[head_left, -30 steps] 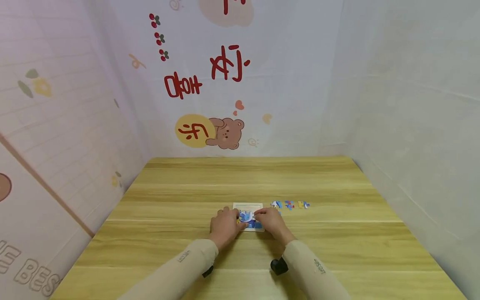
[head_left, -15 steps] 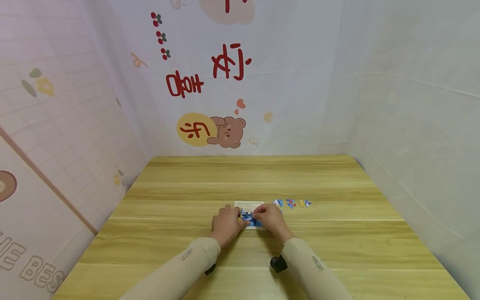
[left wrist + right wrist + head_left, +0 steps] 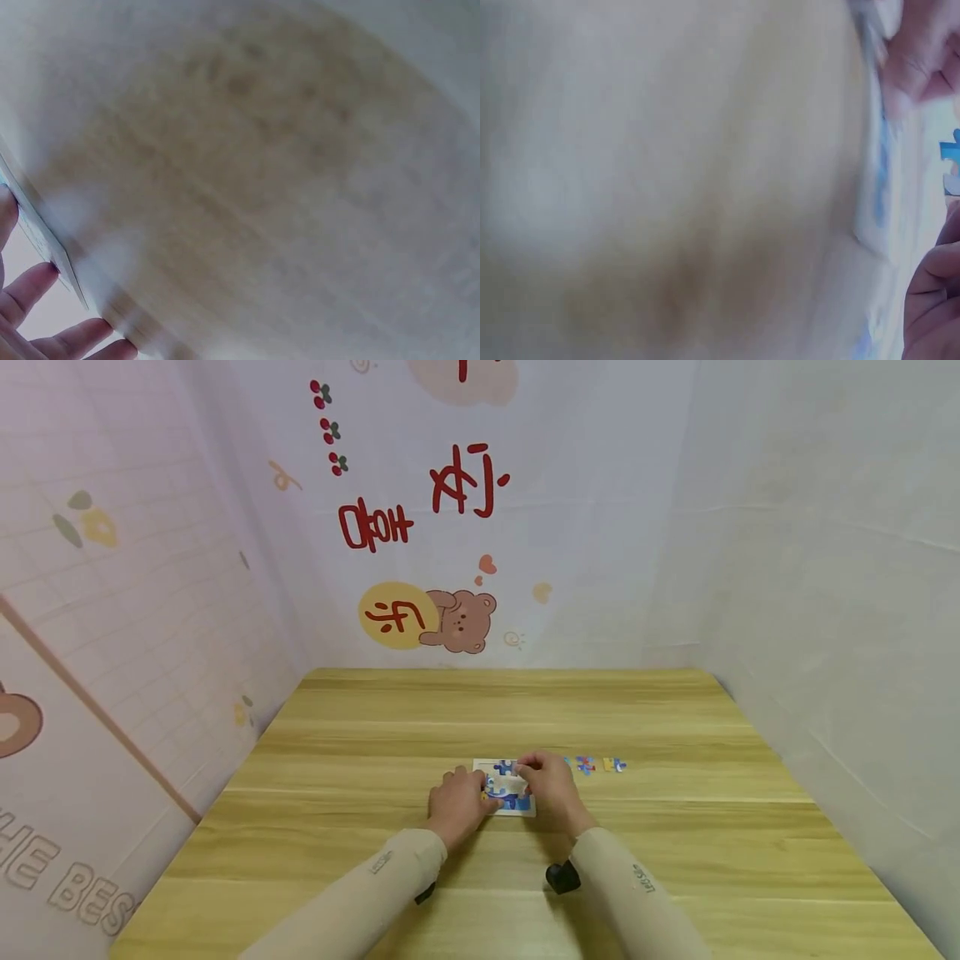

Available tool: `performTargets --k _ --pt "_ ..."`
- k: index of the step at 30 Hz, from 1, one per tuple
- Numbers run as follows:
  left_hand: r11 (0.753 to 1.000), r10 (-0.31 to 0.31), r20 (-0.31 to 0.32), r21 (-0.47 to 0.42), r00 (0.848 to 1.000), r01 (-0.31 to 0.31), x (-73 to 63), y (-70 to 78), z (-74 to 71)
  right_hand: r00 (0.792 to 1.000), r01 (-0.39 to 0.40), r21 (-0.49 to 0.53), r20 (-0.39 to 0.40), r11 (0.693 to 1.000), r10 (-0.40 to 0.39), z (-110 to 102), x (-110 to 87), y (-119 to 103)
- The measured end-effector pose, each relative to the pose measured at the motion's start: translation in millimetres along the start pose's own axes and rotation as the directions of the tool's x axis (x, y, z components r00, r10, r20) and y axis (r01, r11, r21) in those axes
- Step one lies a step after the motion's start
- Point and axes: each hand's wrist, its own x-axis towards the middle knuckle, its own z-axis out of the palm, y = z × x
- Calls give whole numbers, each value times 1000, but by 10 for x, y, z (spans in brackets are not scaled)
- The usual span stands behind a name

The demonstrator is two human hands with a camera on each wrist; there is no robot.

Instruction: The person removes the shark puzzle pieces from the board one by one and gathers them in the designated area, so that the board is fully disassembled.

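A small jigsaw puzzle board [image 3: 523,812] with a pale frame lies on the table, its near part filled with blue, white and yellow pieces. My left hand [image 3: 459,802] rests at its left side, thumb on the near part and fingertips [image 3: 46,271] at the edge in the left wrist view. Over the board's far part, my right hand [image 3: 553,785] pinches a blue-and-white puzzle piece [image 3: 507,767] between thumb and finger. This puzzle piece [image 3: 950,154] shows above the right fingers in the right wrist view. A pale patch of bare board lies between it and the filled part.
Right of the board lie a blue-and-red puzzle piece [image 3: 585,765] and a yellow-and-blue puzzle piece [image 3: 615,765]. Another loose piece is mostly hidden behind my right hand. The wooden table [image 3: 390,710] meets a printed cloth wall [image 3: 600,610] at the back.
My right hand has lifted the puzzle piece off the middle of the board and moved it toward the far edge. My left hand stays at the board's left side.
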Motion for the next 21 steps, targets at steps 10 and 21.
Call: performTargets --k 10,21 --pt "1000 14 -17 -12 1000 -14 -40 -30 -48 998 -66 52 -20 996 67 -666 -5 214" --pt "999 19 -9 -27 1000 -19 -28 13 -52 986 -169 -44 -12 985 169 -1167 -84 620"
